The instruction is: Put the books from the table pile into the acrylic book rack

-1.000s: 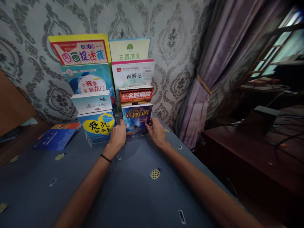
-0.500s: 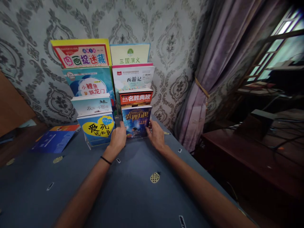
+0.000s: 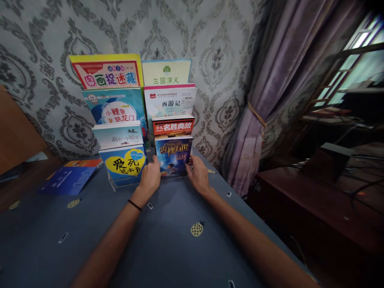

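My left hand (image 3: 151, 176) is closed at the left edge of a dark blue book (image 3: 174, 158), its thumb pointing up along the side. My right hand (image 3: 197, 174) grips the same book's right edge, fingers partly hidden. This book stands upright, lowest in the right column of a tiered rack. Behind it rise a red-banded book (image 3: 173, 127), a white book (image 3: 170, 102) and a cream book (image 3: 166, 74). Whether my fingers also touch the rack I cannot tell. Close to my left hand is a blue book with a yellow heart (image 3: 124, 164), the front one of the left column.
Farther up the left column are a pale book (image 3: 118, 136), a teal book (image 3: 117, 106) and a yellow-edged book (image 3: 106, 74). A flat blue booklet (image 3: 69, 178) lies left on the blue tablecloth (image 3: 168, 248). Wallpaper, a purple curtain (image 3: 270, 92) and a dark red table (image 3: 300, 192) surround this.
The whole view has shifted slightly, so the books appear a little lower and farther right. Both hands keep their places at the dark blue book's edges.
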Available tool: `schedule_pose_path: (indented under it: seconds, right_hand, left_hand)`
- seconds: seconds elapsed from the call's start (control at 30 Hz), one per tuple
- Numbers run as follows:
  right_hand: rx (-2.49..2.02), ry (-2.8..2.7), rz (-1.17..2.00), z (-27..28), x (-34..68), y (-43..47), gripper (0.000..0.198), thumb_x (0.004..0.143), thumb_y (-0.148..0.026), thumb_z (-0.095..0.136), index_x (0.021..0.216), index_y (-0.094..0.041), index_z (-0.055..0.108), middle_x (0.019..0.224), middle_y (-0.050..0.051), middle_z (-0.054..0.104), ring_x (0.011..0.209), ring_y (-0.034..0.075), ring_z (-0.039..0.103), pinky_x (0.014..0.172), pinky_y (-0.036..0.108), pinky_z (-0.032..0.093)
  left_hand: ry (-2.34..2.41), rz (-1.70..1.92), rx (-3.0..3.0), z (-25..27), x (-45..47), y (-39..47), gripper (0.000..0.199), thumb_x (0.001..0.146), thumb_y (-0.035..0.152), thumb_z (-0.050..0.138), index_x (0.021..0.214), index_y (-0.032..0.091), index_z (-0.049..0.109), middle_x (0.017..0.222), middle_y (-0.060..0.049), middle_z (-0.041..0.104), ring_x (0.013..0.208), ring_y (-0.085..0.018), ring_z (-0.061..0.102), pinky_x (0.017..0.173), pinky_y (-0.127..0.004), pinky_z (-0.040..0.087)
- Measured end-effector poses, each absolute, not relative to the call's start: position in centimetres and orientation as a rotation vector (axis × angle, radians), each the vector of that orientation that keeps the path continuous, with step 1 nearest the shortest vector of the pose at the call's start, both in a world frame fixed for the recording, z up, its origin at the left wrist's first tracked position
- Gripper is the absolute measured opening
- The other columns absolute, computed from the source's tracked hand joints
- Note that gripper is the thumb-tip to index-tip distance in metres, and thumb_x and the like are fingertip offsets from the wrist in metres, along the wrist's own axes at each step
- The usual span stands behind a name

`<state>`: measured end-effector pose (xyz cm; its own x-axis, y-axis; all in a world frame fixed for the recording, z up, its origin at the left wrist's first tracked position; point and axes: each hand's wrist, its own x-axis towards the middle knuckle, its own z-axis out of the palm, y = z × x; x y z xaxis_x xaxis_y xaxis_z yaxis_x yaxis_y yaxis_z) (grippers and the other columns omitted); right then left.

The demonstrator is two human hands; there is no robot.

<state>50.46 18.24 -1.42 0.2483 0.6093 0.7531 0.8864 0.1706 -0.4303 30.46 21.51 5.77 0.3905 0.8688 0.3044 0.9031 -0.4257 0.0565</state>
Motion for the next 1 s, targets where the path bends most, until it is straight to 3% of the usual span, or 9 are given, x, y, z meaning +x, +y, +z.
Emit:
schedule_pose_path:
  seconds: [0.17, 0.4, 1.0]
  right_hand:
    - [-1.534, -1.411, -0.292, -1.42, 50.2, 18.03, 0.043, 0.089, -0.022, 0.05, 0.132, -0.017, 0.048, 0.103, 0.013, 0.067, 0.091, 0.028, 0.065, 0.084, 0.048, 0.056]
    - [-1.538, -1.409, -0.279, -1.45, 50.19, 17.7, 0.026, 0.089, -0.022, 0.049, 0.114, -0.02, 0.053, 0.104, 0.014, 0.068, 0.094, 0.029, 0.065, 0.084, 0.048, 0.055]
    - [-1.519, -1.429, -0.283, -1.43, 50.36, 17.56, 0.022, 0.088, -0.022, 0.049, 0.11, -0.022, 0.054, 0.099, 0.012, 0.067, 0.09, 0.028, 0.065, 0.081, 0.046, 0.055]
  left_hand:
    - [-1.596, -0.413, -2.521, 5.76, 30.34, 21.56, 0.033, 0.102, 0.026, 0.049, 0.131, 0.01, 0.049, 0.095, -0.017, 0.075, 0.094, -0.029, 0.076, 0.076, -0.031, 0.053]
    - [-1.583, -0.387, -2.53, 6.0, 30.22, 21.34, 0.028, 0.105, 0.024, 0.039, 0.127, 0.011, 0.051, 0.095, -0.018, 0.075, 0.092, -0.03, 0.076, 0.074, -0.033, 0.053]
    - [-1.597, -0.437, -2.548, 5.64, 30.02, 21.34, 0.03, 0.102, 0.017, 0.041, 0.131, 0.01, 0.049, 0.095, -0.018, 0.075, 0.093, -0.03, 0.075, 0.076, -0.034, 0.055]
